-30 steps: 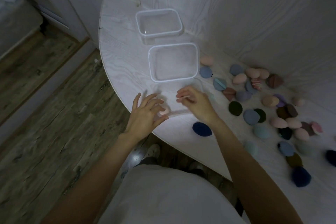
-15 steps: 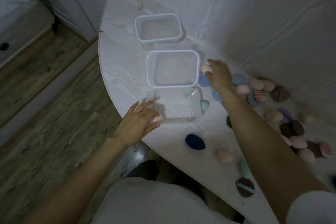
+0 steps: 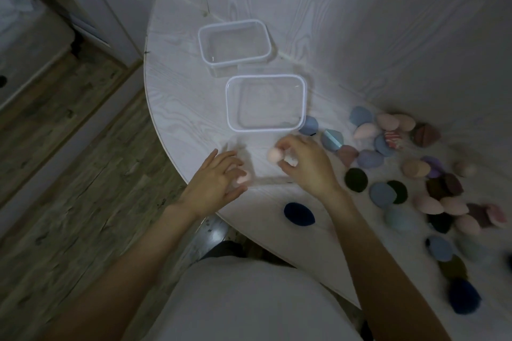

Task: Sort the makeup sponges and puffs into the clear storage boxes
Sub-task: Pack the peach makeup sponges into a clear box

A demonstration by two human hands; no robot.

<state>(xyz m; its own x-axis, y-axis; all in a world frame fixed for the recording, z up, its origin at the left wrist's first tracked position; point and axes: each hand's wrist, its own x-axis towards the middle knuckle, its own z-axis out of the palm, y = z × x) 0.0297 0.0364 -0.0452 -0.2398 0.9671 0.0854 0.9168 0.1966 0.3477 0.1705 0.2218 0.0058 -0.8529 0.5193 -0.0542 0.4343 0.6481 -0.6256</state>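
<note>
Nearest us, our left hand (image 3: 214, 180) rests with loosely curled fingers against a pink sponge (image 3: 243, 178) at the table (image 3: 177, 108) edge. Our right hand (image 3: 306, 165) pinches a peach sponge (image 3: 274, 154). Beyond lie two clear boxes (image 3: 266, 102), with scattered sponges (image 3: 415, 174) to the right.

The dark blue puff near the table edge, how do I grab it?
Come straight down on the dark blue puff. It lies flat and alone, egg-shaped, so pinch across its narrow middle with thumb and fingers. The right hand is closest, but it already holds a pink sponge.
</note>
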